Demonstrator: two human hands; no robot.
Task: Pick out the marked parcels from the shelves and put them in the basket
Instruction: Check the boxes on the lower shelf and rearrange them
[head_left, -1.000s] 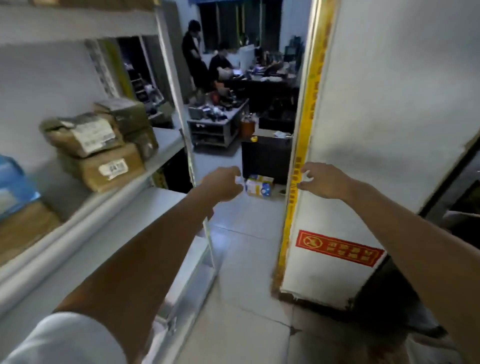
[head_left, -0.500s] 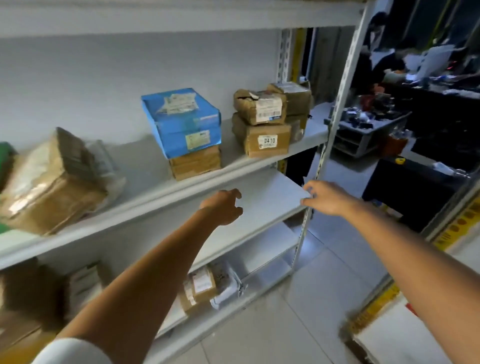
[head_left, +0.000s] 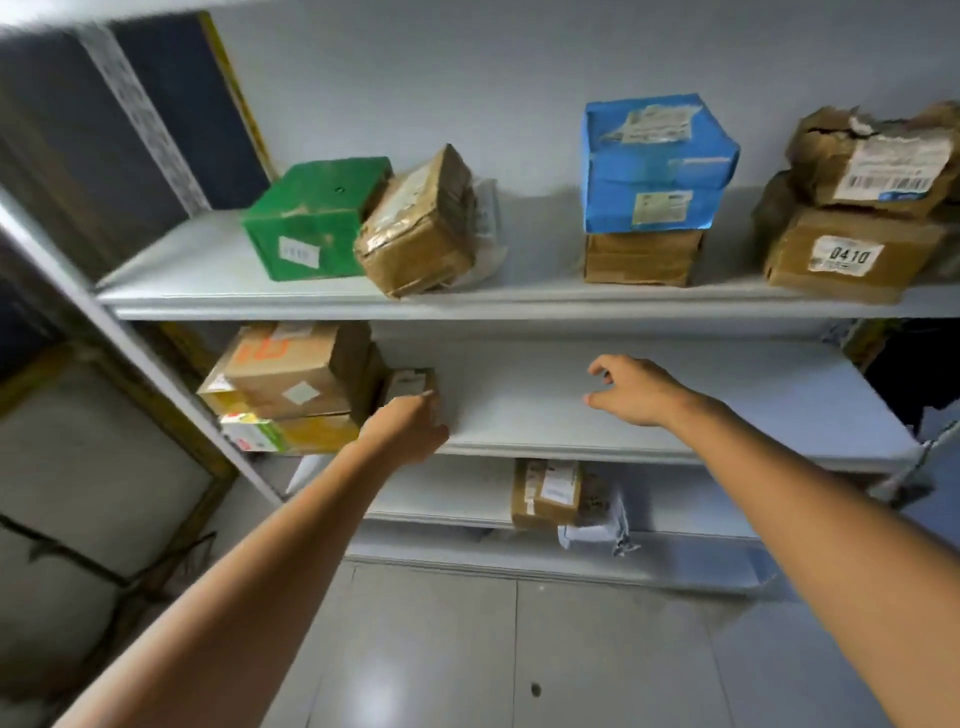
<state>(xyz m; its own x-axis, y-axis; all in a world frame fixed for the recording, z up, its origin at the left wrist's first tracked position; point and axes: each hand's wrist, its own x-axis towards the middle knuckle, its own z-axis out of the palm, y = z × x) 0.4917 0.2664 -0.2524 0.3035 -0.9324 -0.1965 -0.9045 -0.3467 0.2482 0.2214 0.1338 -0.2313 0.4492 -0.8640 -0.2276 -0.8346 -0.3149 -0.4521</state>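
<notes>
While both arms are out at the shelving, the left hand (head_left: 405, 431) is right up against a small brown parcel (head_left: 410, 384) on the middle shelf (head_left: 727, 405), near the front lip. The back of the hand blocks the view, so I honestly can't tell if the fingers have hold of it or are only touching it. That parcel sits tight beside a brown box with orange marker (head_left: 291, 364), which is stacked on a yellow and green box (head_left: 291, 434) close to the left upright (head_left: 161, 374). So no room on the left, loads on the right, where that shelf is just bare board. The right hand (head_left: 636, 392) hovers over that bare stretch, fingers (head_left: 608, 364) loosely spread, holding nothing.

The top shelf (head_left: 208, 270) has a green box (head_left: 311, 218) with a tilted taped parcel (head_left: 421, 228) leaning on it, lower corner right at the front edge. After a gap there's a blue box (head_left: 654, 156) on a plain brown box (head_left: 641, 257), and after another gap a crumpled parcel (head_left: 872, 161) on a box labelled 0410 (head_left: 847, 254).

The bottom shelf (head_left: 441, 493) has a labelled brown parcel (head_left: 545, 491) near the front edge, with a grey mailer bag (head_left: 597, 530) drooping over the lip beside it.
</notes>
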